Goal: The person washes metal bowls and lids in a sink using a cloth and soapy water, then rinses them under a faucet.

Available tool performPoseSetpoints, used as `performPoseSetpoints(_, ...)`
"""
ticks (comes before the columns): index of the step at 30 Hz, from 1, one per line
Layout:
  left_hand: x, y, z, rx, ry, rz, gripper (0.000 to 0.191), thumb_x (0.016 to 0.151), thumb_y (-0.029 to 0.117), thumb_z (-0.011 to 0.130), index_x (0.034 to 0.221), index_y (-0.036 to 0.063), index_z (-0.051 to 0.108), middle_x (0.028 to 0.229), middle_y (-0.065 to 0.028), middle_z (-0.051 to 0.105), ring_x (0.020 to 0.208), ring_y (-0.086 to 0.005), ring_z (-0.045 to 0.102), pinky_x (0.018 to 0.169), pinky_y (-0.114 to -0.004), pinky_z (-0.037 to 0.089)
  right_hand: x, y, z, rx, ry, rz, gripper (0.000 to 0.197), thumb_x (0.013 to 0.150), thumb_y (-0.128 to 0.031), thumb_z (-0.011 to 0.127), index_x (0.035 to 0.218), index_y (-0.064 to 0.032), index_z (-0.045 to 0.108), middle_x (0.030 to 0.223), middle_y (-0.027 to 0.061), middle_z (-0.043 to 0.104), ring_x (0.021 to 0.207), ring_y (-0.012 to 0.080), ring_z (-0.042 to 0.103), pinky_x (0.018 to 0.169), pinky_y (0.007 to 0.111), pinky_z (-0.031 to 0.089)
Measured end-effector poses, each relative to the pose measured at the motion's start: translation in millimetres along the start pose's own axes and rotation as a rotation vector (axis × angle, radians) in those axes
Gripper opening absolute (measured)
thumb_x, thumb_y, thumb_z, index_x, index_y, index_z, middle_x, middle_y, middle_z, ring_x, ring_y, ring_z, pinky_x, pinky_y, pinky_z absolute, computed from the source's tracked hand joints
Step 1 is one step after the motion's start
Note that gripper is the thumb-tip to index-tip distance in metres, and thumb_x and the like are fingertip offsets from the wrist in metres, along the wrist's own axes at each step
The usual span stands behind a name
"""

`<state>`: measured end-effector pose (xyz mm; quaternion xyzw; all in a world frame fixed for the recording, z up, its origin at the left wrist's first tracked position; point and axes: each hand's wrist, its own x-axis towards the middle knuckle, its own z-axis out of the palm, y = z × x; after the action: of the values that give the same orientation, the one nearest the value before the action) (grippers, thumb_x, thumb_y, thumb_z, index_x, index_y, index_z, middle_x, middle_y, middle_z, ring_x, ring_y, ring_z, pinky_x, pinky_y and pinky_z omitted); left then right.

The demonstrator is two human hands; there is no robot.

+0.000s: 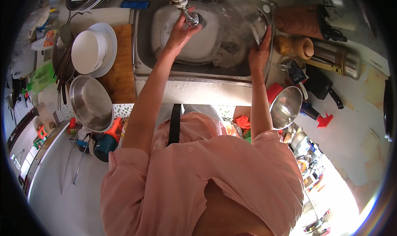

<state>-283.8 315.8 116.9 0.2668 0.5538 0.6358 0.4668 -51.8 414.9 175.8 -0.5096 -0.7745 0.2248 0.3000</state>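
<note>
My left hand [180, 34] grips the chrome faucet head [193, 19], fingers and thumb around its end, above the stainless steel sink [217, 76]. Below it in the sink is a rectangular translucent tub [164, 28] of cloudy, sudsy water. At the basin's right wall, my right hand [262, 51] holds a shiny rimmed dish or lid [259, 26] tilted on edge. Blur and glare hide its exact shape. A wet, crumpled rag or similar soft thing [228, 53] lies in the basin between the tub and my right hand.
Left of the sink, a white bowl [86, 51] rests on plates above a wooden board [122, 87], near a steel basin [92, 102]. A wooden knife block [297, 21], a steel flask [352, 61], a cleaver [319, 84] and a steel bowl [287, 107] stand or lie rightward.
</note>
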Motion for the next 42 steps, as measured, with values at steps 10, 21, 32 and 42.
performPoseSetpoints(10,-7,19,26,-0.337,0.0,-0.026,0.025,0.086,0.025,0.057,0.105,0.01,0.052,0.098,-0.0009,0.055,0.091,-0.0145,0.054,0.076,-0.036,0.05,-14,34,-12,-0.528,0.044,-0.228,0.056,0.077,-0.003,0.053,0.127,-0.0253,0.041,0.128,0.0055,0.043,0.103,0.0305,0.051,0.077,0.036,0.049)
performPoseSetpoints(21,17,17,64,-0.325,0.177,0.009,0.026,0.086,0.028,0.057,0.108,0.0151,0.051,0.096,0.0029,0.053,0.094,-0.0121,0.053,0.082,-0.034,0.048,-20,35,0,-0.505,0.102,-0.374,0.061,0.073,-0.002,0.052,0.127,-0.0301,0.041,0.13,0.0058,0.04,0.109,0.036,0.045,0.087,0.039,0.044)
performPoseSetpoints(32,6,15,66,-0.472,0.079,-0.042,0.031,0.083,0.03,0.06,0.109,0.0149,0.052,0.093,0.0002,0.056,0.087,-0.0122,0.056,0.077,-0.031,0.049,-18,23,3,-0.544,-0.012,-0.536,0.069,0.069,0.001,0.054,0.124,-0.0376,0.043,0.134,0.0046,0.034,0.115,0.0365,0.038,0.089,0.042,0.041)
performPoseSetpoints(42,-20,17,50,-0.351,0.135,-0.054,0.03,0.083,0.027,0.061,0.109,0.0135,0.054,0.092,0.0045,0.053,0.09,-0.0067,0.05,0.079,-0.029,0.045,19,12,17,-0.626,0.006,-0.706,0.069,0.068,0.002,0.053,0.125,-0.0353,0.042,0.132,0.003,0.035,0.112,0.0358,0.04,0.083,0.041,0.045)
